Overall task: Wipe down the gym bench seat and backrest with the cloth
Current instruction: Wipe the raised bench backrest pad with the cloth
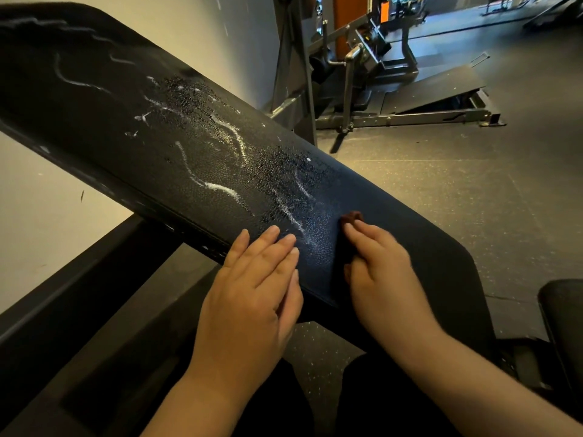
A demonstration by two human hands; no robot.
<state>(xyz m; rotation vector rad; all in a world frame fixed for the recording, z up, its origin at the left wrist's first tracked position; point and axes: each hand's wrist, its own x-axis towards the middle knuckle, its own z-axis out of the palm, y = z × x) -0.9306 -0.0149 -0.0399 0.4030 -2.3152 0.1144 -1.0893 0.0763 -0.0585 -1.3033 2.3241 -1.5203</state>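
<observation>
Nearest me, both hands sit on the low end of the bench backrest [157,137]. Left hand [255,279] lies flat, fingers straight, bracing near the pad's left edge. Right hand [381,269] curls over the dark cloth [350,217] and presses it to the pad towards the right edge; only a tip shows past my fingertips. I judge the backrest wipe barely begun: white cleaner streaks [220,187] wait higher up, calling for a firm upward sweep.
</observation>
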